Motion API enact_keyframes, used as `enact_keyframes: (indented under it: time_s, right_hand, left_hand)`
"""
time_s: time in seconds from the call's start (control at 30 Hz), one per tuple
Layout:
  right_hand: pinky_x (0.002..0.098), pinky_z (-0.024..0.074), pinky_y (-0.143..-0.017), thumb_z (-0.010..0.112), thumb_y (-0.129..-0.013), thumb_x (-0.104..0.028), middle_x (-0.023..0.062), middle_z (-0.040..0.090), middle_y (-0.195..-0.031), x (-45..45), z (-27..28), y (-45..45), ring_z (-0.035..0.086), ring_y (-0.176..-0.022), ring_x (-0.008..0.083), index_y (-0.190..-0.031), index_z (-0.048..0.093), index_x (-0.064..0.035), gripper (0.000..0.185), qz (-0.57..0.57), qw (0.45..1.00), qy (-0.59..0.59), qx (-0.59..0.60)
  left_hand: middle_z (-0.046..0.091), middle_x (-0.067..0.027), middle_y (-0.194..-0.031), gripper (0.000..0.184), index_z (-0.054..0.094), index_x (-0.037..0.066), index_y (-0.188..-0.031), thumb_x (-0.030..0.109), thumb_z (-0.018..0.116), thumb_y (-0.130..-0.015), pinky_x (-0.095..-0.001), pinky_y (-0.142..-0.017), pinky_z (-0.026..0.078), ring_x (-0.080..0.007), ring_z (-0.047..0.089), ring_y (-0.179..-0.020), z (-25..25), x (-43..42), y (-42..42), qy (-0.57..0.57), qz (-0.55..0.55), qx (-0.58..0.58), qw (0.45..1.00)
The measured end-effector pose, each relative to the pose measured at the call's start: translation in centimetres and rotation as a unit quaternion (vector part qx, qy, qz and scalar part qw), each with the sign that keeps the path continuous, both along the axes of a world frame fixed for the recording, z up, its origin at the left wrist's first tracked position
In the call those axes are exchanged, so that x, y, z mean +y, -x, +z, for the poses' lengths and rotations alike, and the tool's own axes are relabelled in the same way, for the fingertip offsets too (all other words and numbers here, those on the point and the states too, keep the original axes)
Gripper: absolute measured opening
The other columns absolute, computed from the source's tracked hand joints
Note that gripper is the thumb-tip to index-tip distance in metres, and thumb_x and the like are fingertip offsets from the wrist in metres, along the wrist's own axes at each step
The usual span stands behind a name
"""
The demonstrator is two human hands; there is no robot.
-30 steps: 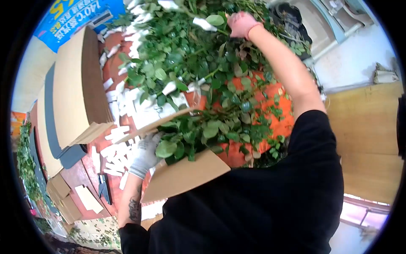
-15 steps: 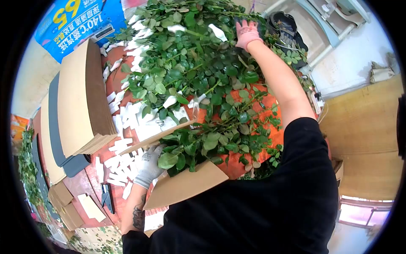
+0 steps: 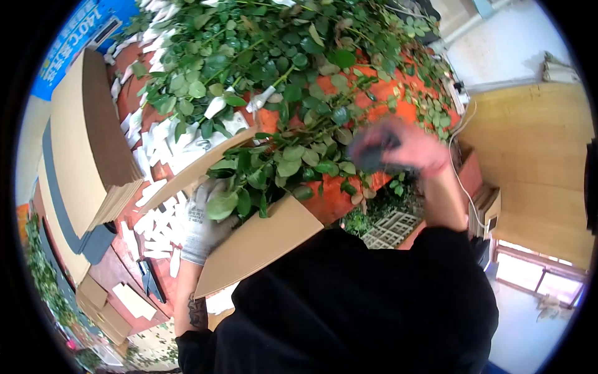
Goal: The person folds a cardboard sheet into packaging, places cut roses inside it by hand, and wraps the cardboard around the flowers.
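My left hand, in a grey-white glove, is curled at the leafy end of a bunch of rose stems. Leaves cover its fingertips. A bent cardboard sheet surrounds this end, with one flap near my body and another beyond the hand. Over the orange tabletop, right of the bunch, my right hand wears a pink glove with a dark palm. Motion smears its fingers, and I cannot make out anything in them. A large heap of leafy stems lies behind, some ending in white-sleeved buds.
Stacked cardboard sheets stand at the left. White sleeves lie scattered near a black stapler-like tool. Below the table's right edge is a pale plastic crate among leaves. A white cable hangs by a wooden panel.
My right hand has come back from the far stem heap toward my body, now right of the bunch. My left hand stays at the bunch. The view has shifted downward and right.
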State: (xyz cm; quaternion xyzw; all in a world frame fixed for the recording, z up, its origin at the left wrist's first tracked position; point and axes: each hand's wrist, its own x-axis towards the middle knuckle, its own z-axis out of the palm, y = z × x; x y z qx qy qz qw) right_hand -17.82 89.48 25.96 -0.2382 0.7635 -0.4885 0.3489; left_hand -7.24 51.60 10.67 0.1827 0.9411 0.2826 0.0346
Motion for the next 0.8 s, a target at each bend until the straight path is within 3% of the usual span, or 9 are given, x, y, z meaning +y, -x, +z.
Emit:
enact_keyframes:
  time_s: [0.03,0.1,0.17,0.27,0.37,0.4,0.53,0.73,0.8]
  right_hand:
    - [0.0275,0.0489,-0.079,0.068,-0.078,-0.030,0.0058,0.065,-0.097,1.6,-3.6,-2.2,0.060,-0.088,0.0113,-0.106,0.065,-0.0047,0.038,0.075,0.993,-0.007,-0.090]
    - [0.0285,0.0469,-0.083,0.065,-0.084,-0.034,0.0082,0.061,-0.108,2.4,-9.1,-9.0,0.058,-0.096,0.0142,-0.117,0.056,-0.0003,0.048,-0.085,0.929,0.068,-0.354]
    - [0.0287,0.0468,-0.086,0.059,-0.090,-0.025,0.0081,0.058,-0.114,0.6,-13.2,-14.0,0.056,-0.103,0.0144,-0.123,0.052,-0.0014,0.042,-0.285,0.877,0.171,-0.348]
    - [0.0335,0.0484,-0.088,0.056,-0.089,-0.020,0.0081,0.058,-0.114,-1.6,-18.0,-16.5,0.056,-0.106,0.0180,-0.114,0.056,-0.0055,0.029,-0.552,0.600,0.378,-0.439]
    - [0.0375,0.0459,-0.093,0.054,-0.089,-0.018,0.0092,0.058,-0.115,-1.4,-23.9,-15.2,0.055,-0.107,0.0210,-0.112,0.055,-0.0051,0.026,-0.468,0.575,0.601,-0.298]
    - [0.0375,0.0459,-0.093,0.054,-0.089,-0.018,0.0092,0.058,-0.115,-1.3,-23.9,-14.6,0.055,-0.107,0.0210,-0.112,0.055,-0.0051,0.026,-0.470,0.570,0.608,-0.292]
    - [0.0399,0.0412,-0.098,0.053,-0.089,-0.021,0.0068,0.061,-0.109,-2.6,-18.9,-11.1,0.056,-0.106,0.0229,-0.114,0.056,-0.0073,0.029,-0.535,0.767,0.348,-0.071]
    - [0.0303,0.0502,-0.081,0.055,-0.089,-0.018,0.0071,0.061,-0.106,-1.1,-18.6,-4.8,0.060,-0.094,0.0162,-0.117,0.053,-0.0058,0.030,-0.542,0.616,0.520,-0.237]
    - [0.0294,0.0494,-0.079,0.057,-0.088,-0.023,0.0046,0.062,-0.103,1.7,-20.2,-4.6,0.060,-0.092,0.0150,-0.116,0.054,-0.0066,0.033,-0.471,0.808,0.315,-0.163]
  left_hand:
    - [0.050,-0.0166,-0.119,0.074,0.050,0.008,-0.124,0.025,0.076,-0.057,-0.0450,-0.093,0.041,-0.0374,0.048,-0.112,-0.9,-0.2,0.3,-0.001,0.014,-0.017,1.000]
    - [0.050,-0.0180,-0.119,0.070,0.052,0.005,-0.123,0.021,0.074,-0.058,-0.0422,-0.092,0.042,-0.0357,0.051,-0.109,-0.5,0.0,0.7,0.023,0.039,-0.077,0.996]
    - [0.050,-0.0171,-0.119,0.068,0.054,0.007,-0.121,0.023,0.075,-0.058,-0.0425,-0.091,0.043,-0.0360,0.050,-0.109,-0.9,0.0,0.9,0.024,0.021,-0.041,0.999]
    - [0.050,-0.0170,-0.119,0.065,0.055,0.008,-0.120,0.024,0.075,-0.060,-0.0430,-0.092,0.042,-0.0365,0.049,-0.110,-0.6,-0.1,1.2,-0.001,-0.008,0.010,1.000]
    - [0.051,-0.0172,-0.118,0.063,0.055,0.005,-0.118,0.020,0.075,-0.060,-0.0411,-0.093,0.041,-0.0355,0.051,-0.108,-1.0,-0.3,1.0,-0.005,0.001,-0.033,0.999]
    - [0.051,-0.0172,-0.118,0.063,0.055,0.005,-0.118,0.020,0.075,-0.060,-0.0411,-0.093,0.041,-0.0355,0.051,-0.108,-0.7,-0.2,0.9,-0.001,-0.008,-0.029,1.000]
    - [0.054,-0.0168,-0.113,0.056,0.056,0.003,-0.113,0.014,0.074,-0.061,-0.0391,-0.094,0.041,-0.0347,0.053,-0.105,0.2,0.2,0.5,-0.060,0.021,-0.076,0.995]
    - [0.052,-0.0186,-0.115,0.061,0.051,0.000,-0.119,0.010,0.072,-0.062,-0.0400,-0.096,0.037,-0.0351,0.047,-0.112,0.8,0.2,-0.3,-0.067,0.015,-0.081,0.994]
    - [0.052,-0.0189,-0.114,0.060,0.052,0.000,-0.119,0.010,0.071,-0.063,-0.0403,-0.096,0.037,-0.0358,0.047,-0.111,1.1,0.6,-0.6,-0.072,0.018,-0.074,0.995]
